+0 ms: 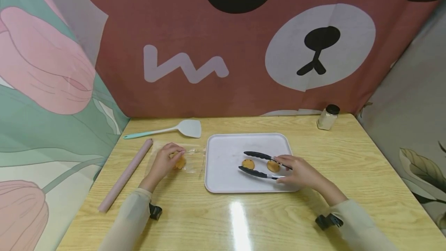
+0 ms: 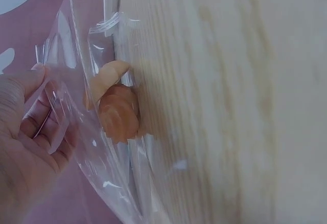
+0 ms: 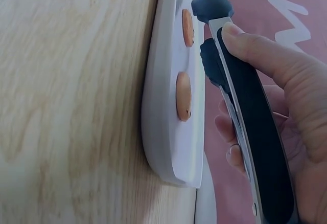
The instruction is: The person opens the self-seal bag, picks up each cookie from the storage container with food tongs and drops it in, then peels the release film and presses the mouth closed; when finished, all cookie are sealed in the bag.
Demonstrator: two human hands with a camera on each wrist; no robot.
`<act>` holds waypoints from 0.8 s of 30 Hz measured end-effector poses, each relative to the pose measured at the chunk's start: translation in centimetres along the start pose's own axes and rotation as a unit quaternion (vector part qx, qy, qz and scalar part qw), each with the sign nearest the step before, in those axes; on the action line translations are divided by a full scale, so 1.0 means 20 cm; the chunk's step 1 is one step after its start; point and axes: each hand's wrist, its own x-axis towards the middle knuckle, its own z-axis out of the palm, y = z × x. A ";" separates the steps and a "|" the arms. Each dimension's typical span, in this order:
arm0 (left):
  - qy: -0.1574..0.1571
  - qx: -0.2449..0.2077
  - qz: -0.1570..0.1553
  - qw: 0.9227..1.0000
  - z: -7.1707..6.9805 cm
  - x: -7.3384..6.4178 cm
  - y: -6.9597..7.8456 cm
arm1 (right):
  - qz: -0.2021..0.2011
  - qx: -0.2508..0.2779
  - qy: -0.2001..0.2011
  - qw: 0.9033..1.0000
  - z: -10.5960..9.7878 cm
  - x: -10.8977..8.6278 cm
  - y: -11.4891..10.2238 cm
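My left hand pinches the edge of a clear plastic bag lying on the table left of the tray. Inside the bag are several golden-brown cookies, partly behind my fingers in the head view. My right hand grips black-and-silver tongs over a white tray. The tongs' jaws are spread, pointing left. Two round cookies rest on the tray: one lies between the black tips, the other nearer my fingers between the arms.
A turner with a pale green handle lies at the back left. Nearer me, a pink rolling pin slants along the left side. At the back right stands a small jar with a black lid. A printed cloth hangs behind the table.
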 end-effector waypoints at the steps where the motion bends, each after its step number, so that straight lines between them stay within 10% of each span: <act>1: -0.001 0.000 -0.002 1.000 0.00 0.00 0.00 | 0.003 -0.001 0.001 1.000 0.00 0.00 0.00; 24: -0.009 0.005 -0.014 1.000 0.00 0.01 0.02 | 0.016 -0.023 -0.008 1.000 0.03 -0.04 0.01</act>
